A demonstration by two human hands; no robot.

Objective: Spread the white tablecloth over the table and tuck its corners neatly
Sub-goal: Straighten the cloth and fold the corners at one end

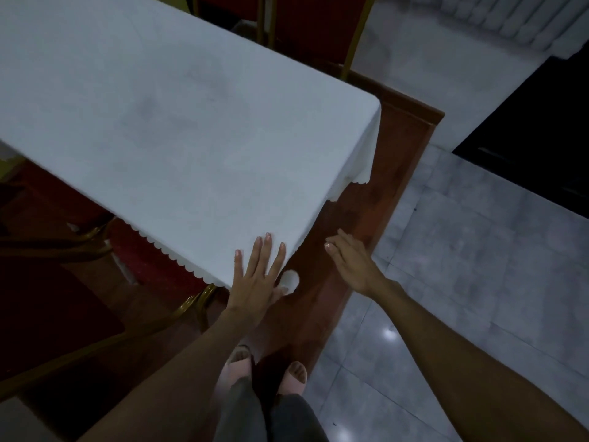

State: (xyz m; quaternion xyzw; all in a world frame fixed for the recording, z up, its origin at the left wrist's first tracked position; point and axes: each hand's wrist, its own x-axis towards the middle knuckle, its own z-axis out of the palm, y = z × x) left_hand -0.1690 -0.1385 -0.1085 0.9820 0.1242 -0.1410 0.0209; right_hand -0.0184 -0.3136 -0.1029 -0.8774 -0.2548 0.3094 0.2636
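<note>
Left hand point(256, 275) lies flat and spread on the near corner of the white cloth point(153, 122), fingers straight, palm pressing the fabric down at the counter's edge; it grips nothing. Just beside its thumb a small rounded flap of the cloth point(289, 280) pokes out below the corner. Right hand point(349, 260) hangs beside the corner, apart from the cloth, fingers loosely curled and empty, over the reddish wooden end panel of the counter point(382, 186).

The cloth covers the whole top seen in the head view. Its scalloped hem hangs down along the left side and at the far right corner, where it drops in a short fold over the wood. Faint grey smudges show on the cloth's middle.

Red chairs with gold frames point(188, 306) stand to the left under the hem and beyond the far edge. The floor point(478, 282) is pale tile. Two feet in pink slippers point(237, 360) stand close to the counter's end.
</note>
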